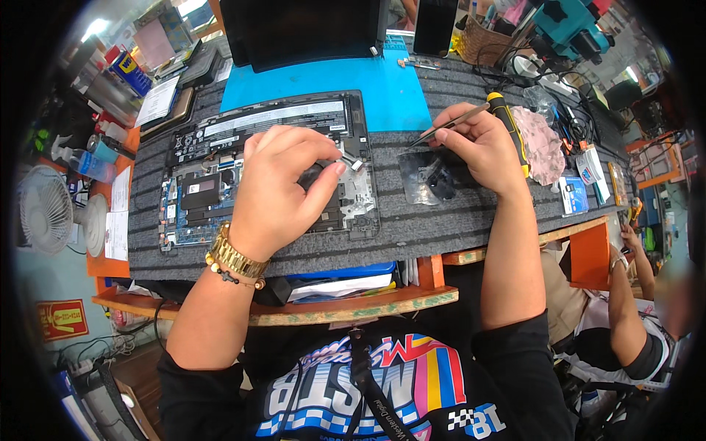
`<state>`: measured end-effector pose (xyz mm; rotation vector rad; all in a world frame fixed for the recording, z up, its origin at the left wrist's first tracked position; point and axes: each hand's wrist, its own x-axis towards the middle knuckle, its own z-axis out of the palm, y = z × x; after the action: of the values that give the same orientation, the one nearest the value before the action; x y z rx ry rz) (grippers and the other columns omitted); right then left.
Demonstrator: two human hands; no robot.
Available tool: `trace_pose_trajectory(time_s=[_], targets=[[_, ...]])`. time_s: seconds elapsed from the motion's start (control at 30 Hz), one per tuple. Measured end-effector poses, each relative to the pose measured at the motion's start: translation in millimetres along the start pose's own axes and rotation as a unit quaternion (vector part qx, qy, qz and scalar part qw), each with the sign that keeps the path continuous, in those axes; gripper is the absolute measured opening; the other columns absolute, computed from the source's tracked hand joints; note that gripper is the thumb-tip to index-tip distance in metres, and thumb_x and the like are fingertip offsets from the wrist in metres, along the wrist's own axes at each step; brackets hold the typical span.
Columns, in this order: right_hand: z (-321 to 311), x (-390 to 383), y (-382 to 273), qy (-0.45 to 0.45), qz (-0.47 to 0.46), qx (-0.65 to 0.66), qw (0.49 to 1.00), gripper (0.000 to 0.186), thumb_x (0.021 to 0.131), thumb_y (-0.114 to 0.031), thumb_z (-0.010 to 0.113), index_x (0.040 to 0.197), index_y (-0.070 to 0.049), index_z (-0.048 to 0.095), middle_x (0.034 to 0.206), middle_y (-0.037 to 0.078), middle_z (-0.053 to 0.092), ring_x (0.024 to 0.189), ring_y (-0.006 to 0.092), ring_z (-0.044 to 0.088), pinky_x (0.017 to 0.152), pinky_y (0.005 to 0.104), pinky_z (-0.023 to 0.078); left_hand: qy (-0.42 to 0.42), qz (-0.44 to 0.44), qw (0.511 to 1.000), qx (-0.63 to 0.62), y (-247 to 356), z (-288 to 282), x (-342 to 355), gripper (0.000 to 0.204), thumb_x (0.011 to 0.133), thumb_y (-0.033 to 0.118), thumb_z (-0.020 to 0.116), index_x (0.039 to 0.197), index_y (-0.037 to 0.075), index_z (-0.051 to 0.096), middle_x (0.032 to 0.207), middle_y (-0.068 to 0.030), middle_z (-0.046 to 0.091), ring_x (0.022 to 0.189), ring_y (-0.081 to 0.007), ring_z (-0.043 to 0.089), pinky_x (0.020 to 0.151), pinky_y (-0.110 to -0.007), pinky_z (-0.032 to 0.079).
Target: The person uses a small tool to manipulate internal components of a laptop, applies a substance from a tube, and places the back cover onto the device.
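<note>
An opened laptop base (191, 198) lies on the grey ribbed mat, its long black battery (279, 117) along the back and a blue circuit board at the left. My left hand (283, 184) is curled over its middle, thumb and forefinger close together beside a small cable with a white connector (357, 165); what they grip is hidden. My right hand (478, 151) holds metal tweezers (460, 118), tip down, above a small clear bag (419, 187) with dark contents, right of the laptop.
A blue mat (397, 103) and black screen (301, 26) are behind; a yellow-black tool (507, 125), pink cloth (537, 147) and cables lie right. A white fan (48, 209) stands left, papers (154, 103) at back left. Another person's arm (621, 309) is at lower right.
</note>
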<state>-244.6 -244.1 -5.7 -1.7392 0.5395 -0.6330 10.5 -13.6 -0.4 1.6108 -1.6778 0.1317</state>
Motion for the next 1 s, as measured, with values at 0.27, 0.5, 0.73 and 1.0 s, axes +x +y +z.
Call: trace_pose_trajectory(time_s=[0.27,0.5,0.73,1.0], targets=[[1,3,-3,-0.013,-0.007,0.074,0.997,0.018,0.107,-0.003,0.073,0.124,0.001,0.069,0.113,0.014,0.081,0.103,0.0219,0.08,0.098,0.0359,0.063,-0.01,0.02,1.0,-0.015,18,22,22,0.015,0.092,0.019,0.086,0.105,0.014,0.081,0.103,0.0003,0.078,0.105,-0.026,0.07,0.099,-0.045,0.044],[11,4,-5,-0.034,-0.02,0.191,0.981,0.018,0.106,-0.003,0.073,0.123,0.001,0.071,0.111,0.016,0.082,0.101,0.024,0.081,0.096,0.0368,0.064,-0.026,0.003,1.0,-0.017,26,44,35,0.022,0.09,0.022,0.091,0.107,0.013,0.082,0.101,-0.0015,0.081,0.103,-0.0261,0.072,0.099,-0.044,0.046],[13,3,-6,-0.052,-0.032,0.193,0.979,0.02,0.109,-0.007,0.071,0.128,0.0,0.068,0.114,0.018,0.081,0.104,0.0272,0.08,0.099,0.0425,0.063,0.0,0.005,1.0,-0.016,29,44,36,0.014,0.091,0.021,0.09,0.098,0.012,0.082,0.091,-0.0022,0.08,0.091,-0.0241,0.071,0.094,-0.043,0.046],[17,-3,-10,-0.028,-0.048,0.183,0.981,0.022,0.109,-0.006,0.07,0.129,0.002,0.067,0.114,0.02,0.081,0.104,0.0284,0.08,0.098,0.043,0.064,0.028,0.047,0.998,0.021,30,38,36,0.01,0.089,0.015,0.089,0.094,0.012,0.081,0.088,-0.0014,0.078,0.091,-0.0248,0.071,0.092,-0.043,0.047]])
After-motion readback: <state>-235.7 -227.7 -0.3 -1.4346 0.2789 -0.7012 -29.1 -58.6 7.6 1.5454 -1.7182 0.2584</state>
